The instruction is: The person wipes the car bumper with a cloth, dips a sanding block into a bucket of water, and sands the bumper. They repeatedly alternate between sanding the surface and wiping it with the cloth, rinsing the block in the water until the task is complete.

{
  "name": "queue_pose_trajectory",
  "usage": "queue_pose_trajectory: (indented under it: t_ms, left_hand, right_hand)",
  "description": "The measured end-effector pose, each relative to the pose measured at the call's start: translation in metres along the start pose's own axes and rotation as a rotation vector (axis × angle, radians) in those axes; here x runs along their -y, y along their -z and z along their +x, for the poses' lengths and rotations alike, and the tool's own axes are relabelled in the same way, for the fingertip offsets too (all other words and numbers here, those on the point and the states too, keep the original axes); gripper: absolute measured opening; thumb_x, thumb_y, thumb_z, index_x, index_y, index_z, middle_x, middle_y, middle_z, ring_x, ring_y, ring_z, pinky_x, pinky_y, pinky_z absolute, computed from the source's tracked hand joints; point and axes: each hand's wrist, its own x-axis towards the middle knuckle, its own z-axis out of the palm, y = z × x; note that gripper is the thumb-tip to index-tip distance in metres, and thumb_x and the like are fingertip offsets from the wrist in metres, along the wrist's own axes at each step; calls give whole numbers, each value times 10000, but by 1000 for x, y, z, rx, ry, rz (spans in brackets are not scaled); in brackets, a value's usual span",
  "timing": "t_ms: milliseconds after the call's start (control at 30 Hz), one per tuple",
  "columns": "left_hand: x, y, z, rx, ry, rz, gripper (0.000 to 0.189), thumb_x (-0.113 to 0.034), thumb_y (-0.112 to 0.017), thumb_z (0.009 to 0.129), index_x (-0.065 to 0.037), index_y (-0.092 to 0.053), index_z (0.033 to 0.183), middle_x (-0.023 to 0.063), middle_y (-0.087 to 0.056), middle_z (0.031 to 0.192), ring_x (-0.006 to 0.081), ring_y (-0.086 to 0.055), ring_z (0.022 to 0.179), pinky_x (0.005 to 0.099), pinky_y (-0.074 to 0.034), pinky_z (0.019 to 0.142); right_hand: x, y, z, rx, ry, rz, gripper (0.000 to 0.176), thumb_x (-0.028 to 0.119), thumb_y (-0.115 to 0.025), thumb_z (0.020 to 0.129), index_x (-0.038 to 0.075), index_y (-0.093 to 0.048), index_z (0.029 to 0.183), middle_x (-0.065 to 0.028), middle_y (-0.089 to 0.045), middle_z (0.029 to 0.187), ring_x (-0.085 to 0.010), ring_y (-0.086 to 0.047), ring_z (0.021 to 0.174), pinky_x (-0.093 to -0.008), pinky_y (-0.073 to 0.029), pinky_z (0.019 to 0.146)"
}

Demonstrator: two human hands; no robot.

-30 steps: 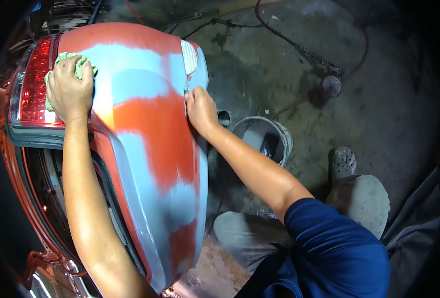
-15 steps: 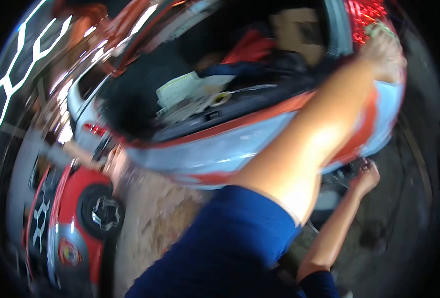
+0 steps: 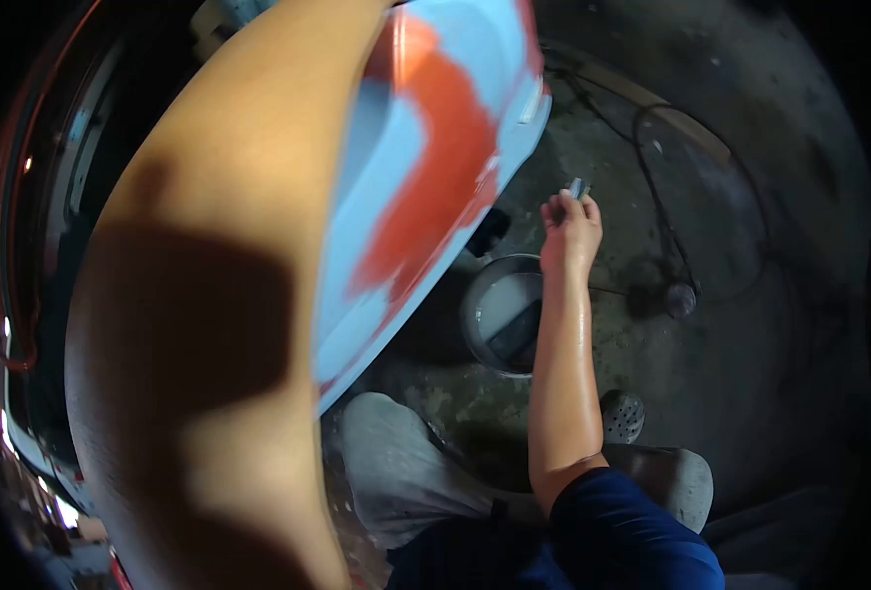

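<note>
My left forearm fills the left side of the view, close to the camera. It reaches up past the top edge, so the hand is out of sight. Beyond it is a light blue car bumper with orange-red patches. Over the floor, right of the bumper and apart from it, my right hand is closed on a small flat piece. The piece looks grey-blue with a yellowish edge, and I cannot make out its kind. Just below that hand, to the left, stands a round bucket of cloudy liquid with a dark object in it.
A dark cable loops over the concrete floor on the right, ending near a round object. My knees are bent in front of the bumper. A perforated shoe shows beside my right arm.
The view has swung down and to the right. My left hand, earlier at the red tail light with a greenish cloth, has left the frame. My right hand now shows higher and further left.
</note>
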Motion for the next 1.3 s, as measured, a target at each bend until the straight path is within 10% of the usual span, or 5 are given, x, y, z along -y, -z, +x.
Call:
queue_pose_trajectory:
  t_ms: [300,633,833,967,1300]
  left_hand:
    - [12,14,-3,112,13,24,206,-303,-684,823,-118,-640,903,118,-659,896,306,-665,935,438,-529,813]
    - [-155,48,-3,194,44,-536,196,-245,-693,883,-71,-665,968,116,-673,845,280,-681,792,399,-541,682]
    - [-246,26,-86,811,537,-833,195,-202,-702,921,-37,-676,1021,115,-684,817,248,-694,725,363,-547,606]
    - [-231,-13,-122,832,1253,-1380,181,-145,-700,953,-8,-668,1067,106,-684,808,216,-698,686,325,-545,540]
    - [-224,9,-106,801,1233,-1476,177,-94,-653,978,-19,-617,1135,82,-658,828,191,-664,644,270,-510,500]
  right_hand:
    - [45,12,-10,208,-107,-22,131,121,-639,1006,-1,-647,1053,-88,-721,918,-170,-732,832,-294,-564,760]
    - [114,31,-4,166,-136,123,208,243,-616,1028,56,-577,1110,-81,-678,1003,-179,-706,915,-360,-585,797]
    - [109,33,9,135,112,-100,481,407,-535,1048,-20,-755,1074,-54,-704,906,-126,-605,836,-308,-493,744]
    - [121,36,9,204,167,-251,326,279,-640,996,-29,-743,1019,-41,-709,893,-83,-597,823,-274,-482,732]
    - [136,45,11,303,-30,-208,109,99,-674,926,22,-690,1002,-8,-671,869,-79,-588,764,-262,-476,684]
